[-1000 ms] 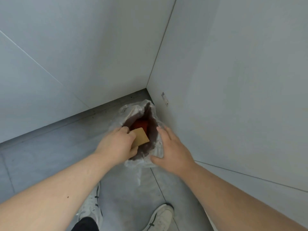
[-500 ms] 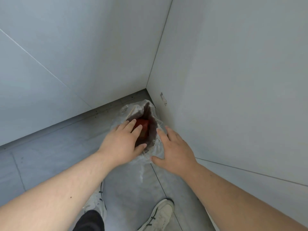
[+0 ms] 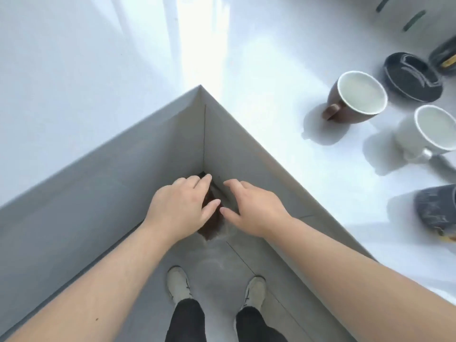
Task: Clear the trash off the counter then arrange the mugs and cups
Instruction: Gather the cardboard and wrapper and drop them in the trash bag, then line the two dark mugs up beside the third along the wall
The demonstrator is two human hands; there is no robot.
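I look down into the inner corner of a white L-shaped counter (image 3: 246,58). A clear trash bag (image 3: 213,229) with dark contents sits on the floor in that corner, mostly hidden behind my hands. My left hand (image 3: 181,208) and my right hand (image 3: 254,207) hover above it, fingers spread, both holding nothing. On the counter at the right stand a brown mug (image 3: 355,101) with a white inside, a white mug (image 3: 427,133), and a dark grey cup (image 3: 436,208) near the edge.
A dark saucer (image 3: 413,77) lies behind the mugs, with another dark object (image 3: 444,56) at the far right edge. Grey cabinet fronts (image 3: 98,193) drop from the counter on both sides. My two shoes (image 3: 179,283) stand on the grey floor below.
The tan piece my left hand held went into the bag and the hand opened. Both hands have lifted off the bag, and my view has risen above the counter, showing the mugs.
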